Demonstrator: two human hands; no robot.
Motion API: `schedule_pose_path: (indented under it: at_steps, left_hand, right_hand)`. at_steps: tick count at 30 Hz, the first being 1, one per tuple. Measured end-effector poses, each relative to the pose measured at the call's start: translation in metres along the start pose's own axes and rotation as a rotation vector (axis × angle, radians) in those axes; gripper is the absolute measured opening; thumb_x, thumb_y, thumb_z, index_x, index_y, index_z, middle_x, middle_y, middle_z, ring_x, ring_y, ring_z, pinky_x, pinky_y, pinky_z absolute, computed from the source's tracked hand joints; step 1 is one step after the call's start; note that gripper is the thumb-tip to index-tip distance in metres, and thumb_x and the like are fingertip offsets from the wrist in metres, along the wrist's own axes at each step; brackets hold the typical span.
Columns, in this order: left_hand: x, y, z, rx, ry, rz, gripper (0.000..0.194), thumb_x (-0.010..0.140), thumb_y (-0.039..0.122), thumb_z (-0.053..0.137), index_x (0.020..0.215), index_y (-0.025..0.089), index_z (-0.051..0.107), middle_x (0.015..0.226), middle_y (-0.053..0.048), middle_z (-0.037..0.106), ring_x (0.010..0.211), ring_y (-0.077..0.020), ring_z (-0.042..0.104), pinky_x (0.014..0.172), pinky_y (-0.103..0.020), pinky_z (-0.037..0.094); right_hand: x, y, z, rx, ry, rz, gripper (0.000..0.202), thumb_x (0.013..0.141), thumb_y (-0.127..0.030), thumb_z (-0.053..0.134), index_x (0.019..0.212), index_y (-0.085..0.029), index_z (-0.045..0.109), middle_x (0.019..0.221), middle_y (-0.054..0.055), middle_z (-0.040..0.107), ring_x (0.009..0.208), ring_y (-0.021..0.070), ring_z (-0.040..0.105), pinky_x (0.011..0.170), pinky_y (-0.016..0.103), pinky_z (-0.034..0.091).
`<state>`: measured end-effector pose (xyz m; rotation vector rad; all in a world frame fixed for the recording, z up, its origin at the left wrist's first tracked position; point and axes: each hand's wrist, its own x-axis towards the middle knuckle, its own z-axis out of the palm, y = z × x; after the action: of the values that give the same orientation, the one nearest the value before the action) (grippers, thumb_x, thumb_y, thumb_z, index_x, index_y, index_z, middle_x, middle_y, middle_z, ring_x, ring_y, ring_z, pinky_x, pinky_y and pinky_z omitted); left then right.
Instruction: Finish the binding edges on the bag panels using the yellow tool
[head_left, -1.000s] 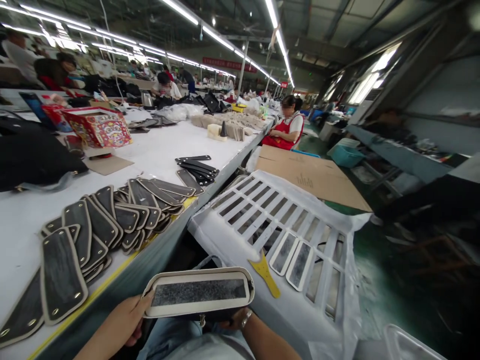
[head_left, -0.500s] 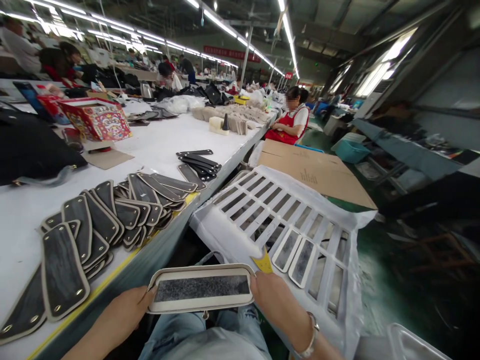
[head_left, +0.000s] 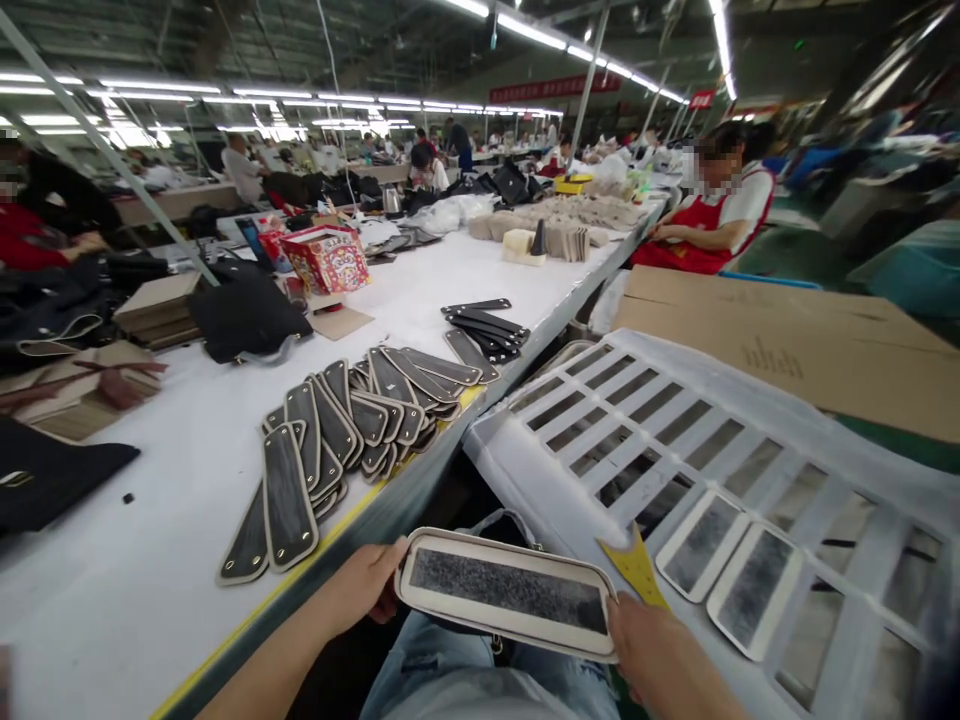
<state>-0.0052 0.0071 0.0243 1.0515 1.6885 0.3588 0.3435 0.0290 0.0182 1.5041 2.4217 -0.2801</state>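
A long, rounded bag panel (head_left: 510, 592), cream with a dark speckled strip along its middle, is held level across my lap. My left hand (head_left: 371, 585) grips its left end, fingers closed at the edge. The right end sits in my right hand (head_left: 643, 640), whose fingers wrap the rim and are partly hidden. Under the panel, a small brass fitting (head_left: 496, 645) shows. To the right, two similar cream-edged panels (head_left: 703, 545) lie side by side on a white slatted rack (head_left: 555, 470), near a yellow piece (head_left: 637, 568).
Dark strips (head_left: 290, 505) with cream edges and metal studs lie heaped on the white table (head_left: 187, 500), near its yellow-taped edge. Behind are black strips (head_left: 487, 330), a red patterned box (head_left: 326, 262) and a cardboard sheet (head_left: 787, 330). A person in a red apron (head_left: 709, 225) sits at right.
My view has turned left, so the table and rack appear further right. Both hands still hold the panel, which now tilts slightly down toward its right end.
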Motion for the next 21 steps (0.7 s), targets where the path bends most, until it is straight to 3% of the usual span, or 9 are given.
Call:
schedule_pose_path:
  at_steps: [2,4,8,10,12,17,21]
  left_hand:
    - [-0.002,-0.003,0.001,-0.236,-0.013,-0.039,0.072,0.076,0.079,0.025,0.070,0.015,0.057,0.065,-0.005,0.061,0.060,-0.0188,0.059,0.056,-0.031,0.051]
    - [-0.005,-0.005,0.004,-0.282,0.007,-0.012,0.066,0.077,0.077,0.028,0.073,0.016,0.055,0.069,-0.004,0.061,0.063,-0.0180,0.059,0.056,-0.029,0.051]
    - [-0.009,-0.008,0.013,0.134,0.190,0.133,0.035,0.081,0.052,0.046,0.066,0.020,0.042,0.062,0.002,0.053,0.061,-0.0158,0.055,0.055,-0.025,0.041]
    - [-0.011,-0.009,0.016,0.369,0.283,0.171,0.031,0.083,0.041,0.045,0.061,0.021,0.038,0.059,0.002,0.051,0.059,-0.0145,0.052,0.057,-0.025,0.035]
    - [-0.013,-0.007,0.018,0.487,0.317,0.161,0.033,0.087,0.036,0.039,0.058,0.020,0.037,0.058,0.001,0.051,0.059,-0.0147,0.051,0.059,-0.027,0.031]
    - [-0.015,0.002,0.020,0.557,0.322,0.182,0.036,0.090,0.033,0.033,0.061,0.019,0.050,0.066,-0.004,0.059,0.066,-0.0175,0.055,0.064,-0.028,0.032]
    - [-0.014,0.006,0.020,0.586,0.321,0.183,0.036,0.089,0.031,0.033,0.064,0.018,0.055,0.072,-0.008,0.062,0.071,-0.0198,0.059,0.068,-0.029,0.035]
  right_hand:
    - [0.001,0.000,-0.006,0.004,-0.101,-0.010,0.039,0.066,0.012,0.043,0.090,-0.009,0.066,0.085,0.014,0.068,0.079,0.0299,0.068,0.074,0.045,0.057]
    - [0.002,0.000,-0.011,0.022,-0.126,-0.015,0.040,0.066,0.013,0.042,0.090,-0.009,0.066,0.087,0.015,0.068,0.081,0.0298,0.068,0.076,0.046,0.056]
    - [0.004,0.000,-0.011,0.008,-0.149,-0.006,0.040,0.067,0.013,0.041,0.090,-0.008,0.066,0.085,0.014,0.068,0.076,0.0292,0.068,0.071,0.045,0.058]
    - [0.004,0.001,-0.006,-0.020,-0.142,-0.019,0.040,0.068,0.013,0.041,0.091,-0.009,0.066,0.084,0.014,0.067,0.073,0.0291,0.068,0.068,0.046,0.058]
    - [0.002,0.002,0.000,-0.050,-0.095,-0.046,0.040,0.068,0.013,0.041,0.090,-0.010,0.066,0.081,0.013,0.066,0.070,0.0279,0.068,0.065,0.044,0.058]
    - [-0.002,0.011,0.021,-0.123,0.158,-0.119,0.033,0.071,0.009,0.042,0.083,-0.014,0.062,0.072,0.007,0.061,0.060,0.0235,0.064,0.054,0.035,0.054]
    - [-0.005,0.017,0.033,-0.151,0.223,-0.124,0.030,0.077,0.003,0.042,0.086,-0.017,0.063,0.071,0.006,0.060,0.053,0.0200,0.061,0.047,0.029,0.045]
